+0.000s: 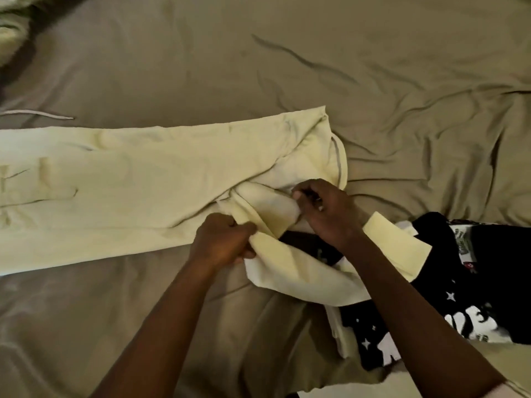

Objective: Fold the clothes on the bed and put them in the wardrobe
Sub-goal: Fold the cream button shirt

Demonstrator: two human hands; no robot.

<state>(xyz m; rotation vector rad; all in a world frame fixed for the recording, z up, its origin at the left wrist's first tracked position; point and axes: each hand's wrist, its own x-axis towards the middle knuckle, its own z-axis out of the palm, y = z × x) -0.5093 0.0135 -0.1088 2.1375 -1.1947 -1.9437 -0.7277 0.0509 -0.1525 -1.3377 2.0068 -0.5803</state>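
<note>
Across the wrinkled olive bed sheet (pixel 373 67) lies a pale yellow garment (pixel 129 191), long and narrow. Its left stretch is spread nearly flat, with a few seam lines and shallow creases near its left end. Its right end is bunched and twisted into thick folds, showing a whiter inner side and a thin grey edge line along the outermost curve. At that bunched end, the left hand (pixel 221 239) has its fingers curled tight around a fold on the garment's near edge. The right hand (pixel 324 214) pinches another fold just beyond it, and a flat yellow strip of the garment lies over that wrist. Partly beneath the garment's right end lies a black garment (pixel 474 282) printed with white stars and shapes. Beyond the yellow garment's far edge, near its left end, a pale cord (pixel 43 114) rests on the sheet.
</note>
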